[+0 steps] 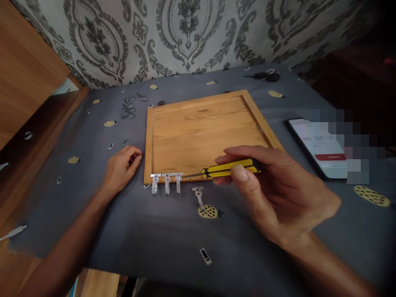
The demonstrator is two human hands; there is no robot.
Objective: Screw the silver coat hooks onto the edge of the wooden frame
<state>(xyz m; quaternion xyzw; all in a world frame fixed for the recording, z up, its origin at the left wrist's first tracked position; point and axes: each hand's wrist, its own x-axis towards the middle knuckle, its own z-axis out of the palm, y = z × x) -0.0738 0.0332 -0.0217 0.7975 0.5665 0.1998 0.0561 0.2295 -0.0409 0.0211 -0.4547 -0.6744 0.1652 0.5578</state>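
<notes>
A yellow-and-black screwdriver [230, 168] lies in my right hand [278, 189], gripped between thumb and fingers. Its thin shaft points left, with the tip near the rightmost of three metal hooks [167, 180] lined up on the front edge of a framed wooden board [204, 136]. One more metal hook [198, 197] rests on the cloth just in front of the board, over a printed pineapple. My left hand [123, 167] rests on the cloth beside the board's left edge, fingers curled closed; whether anything small is inside them is hidden.
Several loose metal hooks [128, 108] lie behind my left hand, with small screws [124, 142] closer in. A phone [318, 144] showing a timer lies at right. A dark tool with a black handle [267, 75] lies at the back. Wooden furniture [31, 57] borders the left.
</notes>
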